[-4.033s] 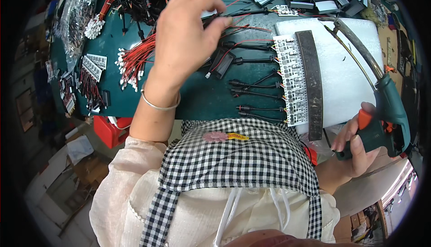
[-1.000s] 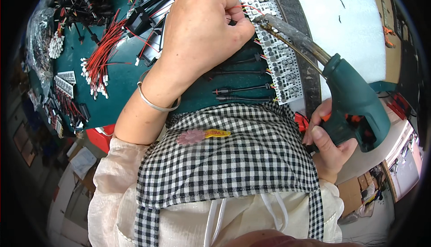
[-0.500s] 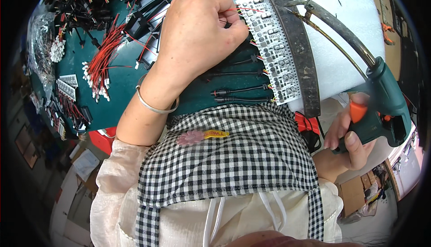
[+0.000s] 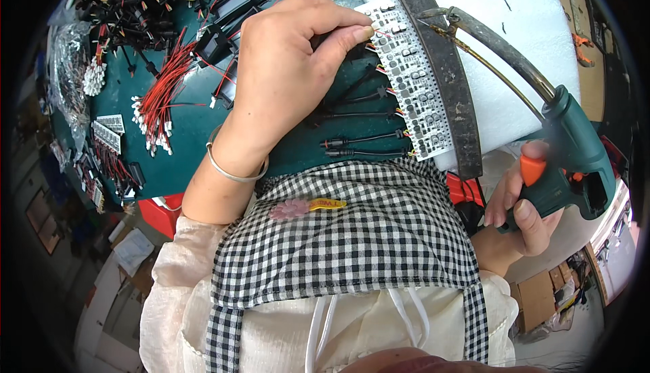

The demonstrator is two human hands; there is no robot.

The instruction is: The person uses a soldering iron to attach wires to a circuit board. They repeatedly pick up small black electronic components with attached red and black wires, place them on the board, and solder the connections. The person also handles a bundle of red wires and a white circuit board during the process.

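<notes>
Soldering gun (image 4: pixel 582 149) in the right hand (image 4: pixel 525 214), left hand (image 4: pixel 284 61) at a circuit-board strip (image 4: pixel 418 95)

The strip lies at the near-left edge of a white foam pad (image 4: pixel 525 54), its components facing up; a dark bar (image 4: pixel 455 95) rests lengthwise along its right side; short black leads (image 4: pixel 365 153) run from its left edge over the green desk (image 4: pixel 179 166). The left hand reaches to the strip's upper end, forefinger and thumb narrowly spaced; a thin red wire (image 4: pixel 383 32) shows just beside these fingers, though whether they grip it cannot be told; the right hand's fingers are wrapped round the gun's handle, near the orange trigger (image 4: pixel 533 168); the bent tip (image 4: pixel 433 14) is over the upper part of the bar, contact being unclear. At left on the desk are a bundle of red wires (image 4: pixel 166 88) with white connectors, a heap of black leads (image 4: pixel 132 14) and a clear plastic bag (image 4: pixel 68 68); black housings (image 4: pixel 233 2) lie beyond the left hand.
</notes>
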